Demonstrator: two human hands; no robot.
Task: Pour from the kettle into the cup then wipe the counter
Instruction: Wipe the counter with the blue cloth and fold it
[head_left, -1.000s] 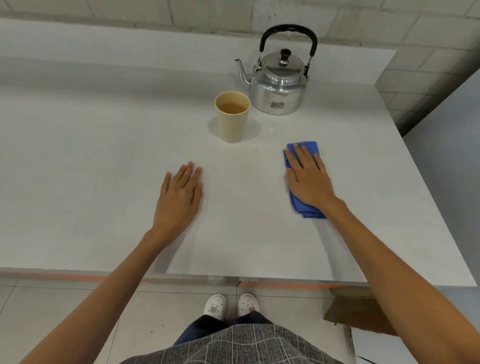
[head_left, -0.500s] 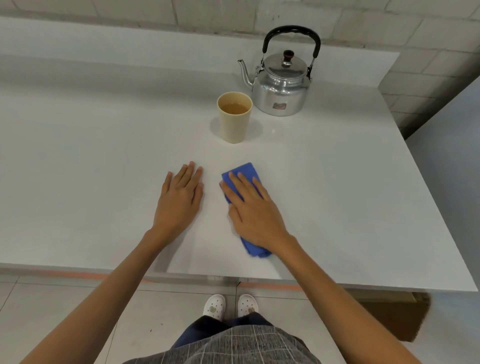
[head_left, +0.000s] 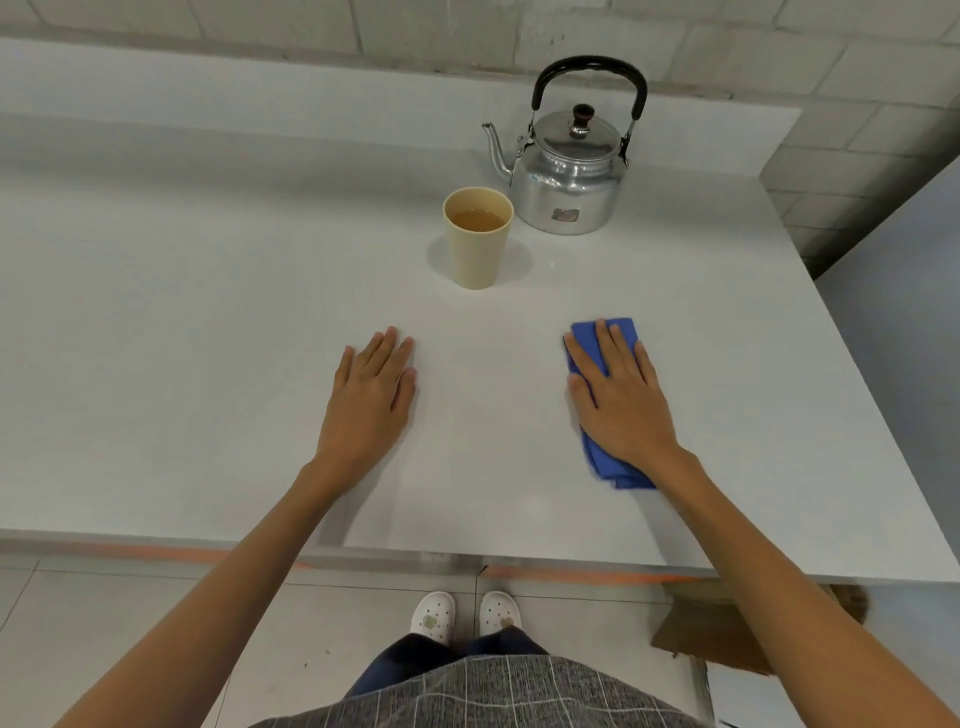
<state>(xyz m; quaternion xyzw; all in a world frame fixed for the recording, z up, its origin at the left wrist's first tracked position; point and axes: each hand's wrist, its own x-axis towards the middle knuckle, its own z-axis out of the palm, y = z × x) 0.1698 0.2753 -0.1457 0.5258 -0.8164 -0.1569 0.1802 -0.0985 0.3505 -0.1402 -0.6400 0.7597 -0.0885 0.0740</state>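
Observation:
A silver kettle (head_left: 566, 187) with a black handle stands at the back of the white counter (head_left: 208, 338), spout pointing left. Just in front of it to the left is a beige cup (head_left: 477, 249) holding amber liquid. My right hand (head_left: 618, 400) lies palm down on a folded blue cloth (head_left: 621, 330), pressing it onto the counter to the right of centre; the cloth shows beyond my fingertips and beside my wrist. My left hand (head_left: 371, 400) rests flat on the bare counter, fingers together, holding nothing.
The counter's front edge runs just below my forearms, and its right edge lies a short way right of the cloth. A raised ledge and a block wall back the counter. A brown cardboard piece (head_left: 727, 629) lies on the floor under the right side.
My right hand slid the blue cloth left to beside my left hand, then back right to about where it was a second ago. The left hand, cup and kettle stayed put.

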